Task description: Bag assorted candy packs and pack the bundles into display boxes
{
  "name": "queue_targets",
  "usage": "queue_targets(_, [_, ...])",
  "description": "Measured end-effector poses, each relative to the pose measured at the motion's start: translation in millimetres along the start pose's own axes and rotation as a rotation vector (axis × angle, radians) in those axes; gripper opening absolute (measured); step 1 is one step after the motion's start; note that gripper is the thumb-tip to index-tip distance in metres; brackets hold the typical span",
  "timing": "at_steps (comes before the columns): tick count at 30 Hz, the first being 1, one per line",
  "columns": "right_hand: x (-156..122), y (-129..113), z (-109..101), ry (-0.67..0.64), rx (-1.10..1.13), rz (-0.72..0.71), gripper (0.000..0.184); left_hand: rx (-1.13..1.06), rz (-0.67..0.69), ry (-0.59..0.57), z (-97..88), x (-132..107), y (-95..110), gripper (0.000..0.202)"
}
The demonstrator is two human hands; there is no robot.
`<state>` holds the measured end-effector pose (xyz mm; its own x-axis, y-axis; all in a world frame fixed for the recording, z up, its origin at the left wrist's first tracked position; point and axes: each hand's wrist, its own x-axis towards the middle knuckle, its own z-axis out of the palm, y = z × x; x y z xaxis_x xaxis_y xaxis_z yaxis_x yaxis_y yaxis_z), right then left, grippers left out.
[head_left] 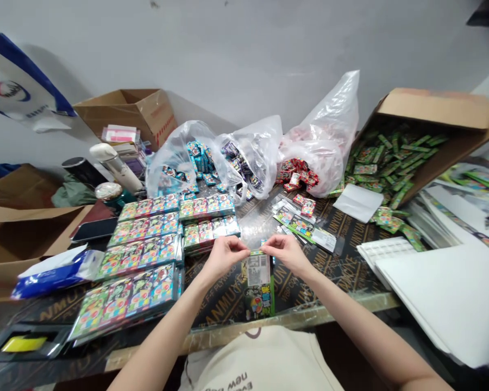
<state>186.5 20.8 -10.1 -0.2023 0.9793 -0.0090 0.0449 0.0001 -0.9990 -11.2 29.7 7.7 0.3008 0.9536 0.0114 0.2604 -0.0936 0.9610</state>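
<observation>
Close to the table's front edge, a green printed packet with a pale label panel hangs or lies below my fingers. My left hand pinches its upper edge at the left corner. At the right corner, the fingers of my right hand are closed on the same edge. Left of my hands are rows of colourful packs, stacked with their printed faces up. Beyond my right hand lie flat green printed sleeves and a couple of small red boxes.
Plastic bags of small boxes stand along the wall: blue, purple and red. A tipped carton spills green boxes at right. White sheets overhang the right side. A phone and blue-white packet lie left.
</observation>
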Motion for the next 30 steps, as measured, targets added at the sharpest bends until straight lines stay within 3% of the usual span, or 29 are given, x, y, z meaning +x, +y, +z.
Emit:
queue_targets(4, [-16, 2, 4, 0.064, -0.027, -0.068, 0.019, 0.189, 0.224, -0.012, 0.4, -8, 2, 0.012])
queue_targets(7, [-29, 3, 12, 0.143, -0.087, -0.194, 0.015, 0.252, 0.283, -0.058, 4.6, -11, 3, 0.012])
queue_targets(9, [-30, 5, 9, 0.09, -0.131, -0.214, 0.017, 0.268, 0.306, -0.094, 9.9, -13, 3, 0.015])
queue_targets(12, [-13, 16, -20, 0.066, -0.272, -0.19, 0.024, 0.308, 0.33, -0.093, 16.0, -16, 3, 0.02])
queue_targets(15, [10, 40, -71, 0.288, -0.626, -0.115, 0.041, 0.346, 0.318, -0.061, 14.3, -19, 2, 0.019])
queue_targets(18, [19, 69, -110, 0.418, -0.995, 0.124, 0.059, 0.317, 0.283, -0.039, 9.7, -17, 1, 0.016])
queue_targets(20, [15, 86, -115, 0.377, -1.1, 0.213, 0.058, 0.274, 0.25, -0.03, 8.9, -15, -1, 0.014])
queue_targets(22, [9, 96, -107, 0.291, -1.122, 0.197, 0.055, 0.227, 0.219, -0.019, 10.5, -12, -4, 0.013])
queue_targets(24, [6, 99, -100, 0.237, -1.132, 0.154, 0.053, 0.188, 0.202, -0.005, 12.7, -10, -7, 0.013])
queue_targets(26, [4, 93, -107, 0.253, -1.156, 0.145, 0.051, 0.164, 0.196, 0.005, 14.0, -9, -10, 0.014])
queue_targets(28, [1, 80, -136, 0.348, -1.194, 0.186, 0.045, 0.157, 0.185, 0.007, 13.5, -9, -12, 0.015])
queue_targets(30, [-7, 63, -182, 0.467, -1.232, 0.275, 0.034, 0.159, 0.172, 0.007, 12.0, -10, -13, 0.016])
